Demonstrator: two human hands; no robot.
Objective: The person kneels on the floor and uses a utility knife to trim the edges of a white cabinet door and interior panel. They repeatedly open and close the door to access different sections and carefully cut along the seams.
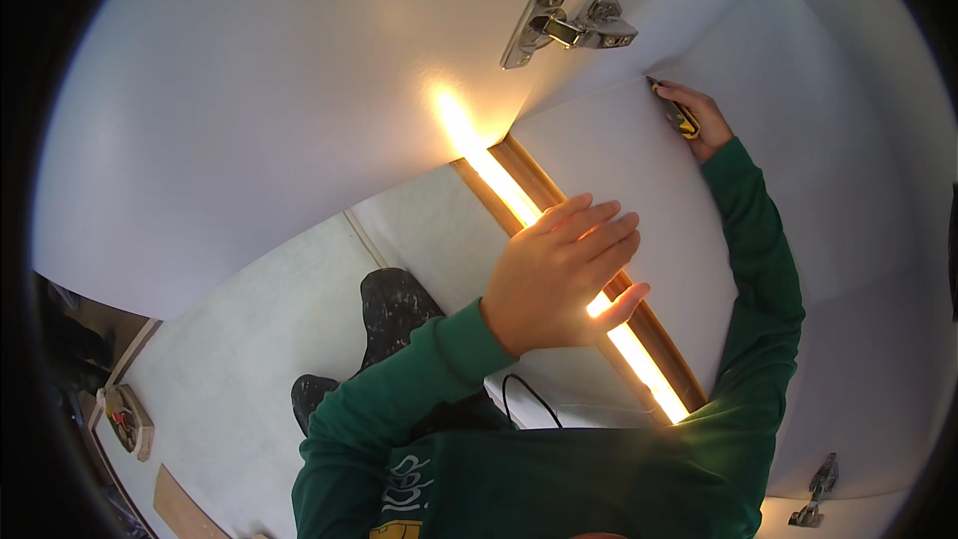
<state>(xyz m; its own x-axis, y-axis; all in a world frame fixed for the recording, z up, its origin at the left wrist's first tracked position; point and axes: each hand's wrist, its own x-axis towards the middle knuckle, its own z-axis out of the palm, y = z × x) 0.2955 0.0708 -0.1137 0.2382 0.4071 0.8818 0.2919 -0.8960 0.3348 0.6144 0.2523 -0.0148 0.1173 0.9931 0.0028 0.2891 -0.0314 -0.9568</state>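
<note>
Your left hand (559, 284) spread, your right hand (708, 124) holds a knife (681, 118) at the panel's (679, 205) far corner, where slipping could score it.

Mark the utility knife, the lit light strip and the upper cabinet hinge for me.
Utility knife (684, 118), head view: its handle.
Light strip (639, 363), head view: lower lit stretch.
Upper cabinet hinge (563, 32), head view: middle link.

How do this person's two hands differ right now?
The left hand is open, its fingers extended; the right hand is curled round what looks like a utility knife. The left hand covers part of the glowing light strip in this view; the right hand is farther forward, by a corner of the white panels. Both are bare and come out of green sleeves.
</note>
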